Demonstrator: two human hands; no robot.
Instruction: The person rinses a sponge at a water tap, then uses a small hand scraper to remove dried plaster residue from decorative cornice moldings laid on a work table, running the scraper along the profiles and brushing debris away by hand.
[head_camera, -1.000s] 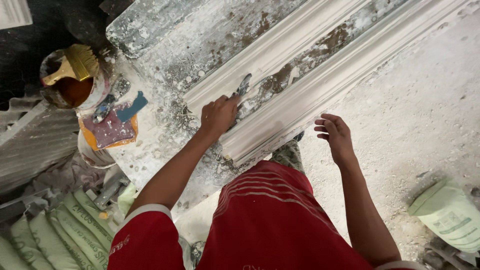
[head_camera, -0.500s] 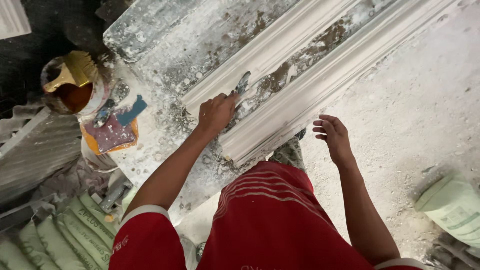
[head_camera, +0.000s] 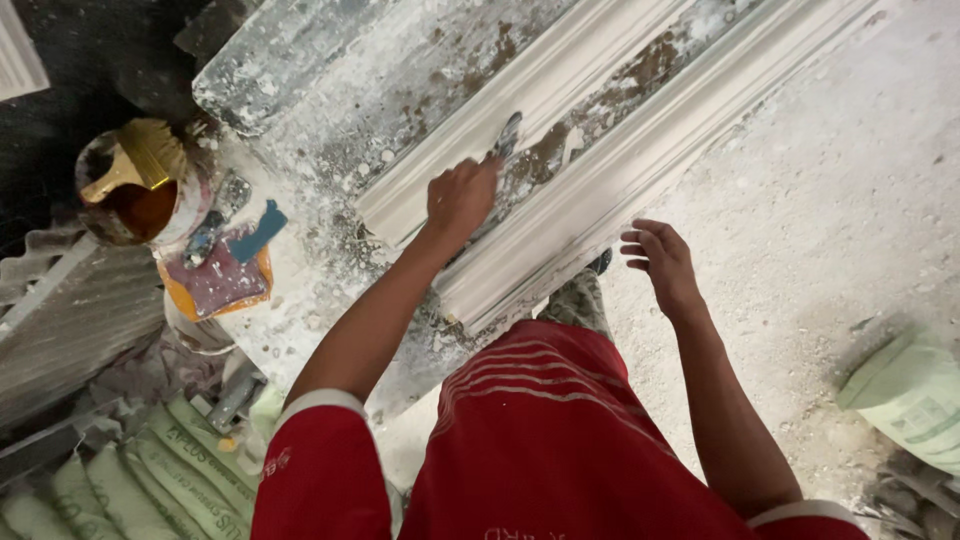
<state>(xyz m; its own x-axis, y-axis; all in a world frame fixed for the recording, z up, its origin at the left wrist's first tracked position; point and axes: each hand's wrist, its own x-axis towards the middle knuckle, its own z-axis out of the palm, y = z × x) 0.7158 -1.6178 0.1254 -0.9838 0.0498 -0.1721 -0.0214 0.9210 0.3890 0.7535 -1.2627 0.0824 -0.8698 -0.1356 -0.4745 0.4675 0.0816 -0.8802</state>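
Two hands working: our left hand (head_camera: 460, 197) is gripping the scraper (head_camera: 506, 134) in the plaster moulding (head_camera: 560, 160); right hand (head_camera: 660, 260) hovering open-fingered. Excess pressure risks chipping the profile.

A plaster-splashed workbench (head_camera: 330, 90) carries a long white moulding (head_camera: 600, 160), perhaps a cornice mould.

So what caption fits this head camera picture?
Left hand works a small scraper along a white plaster moulding; right hand hovers beside it.
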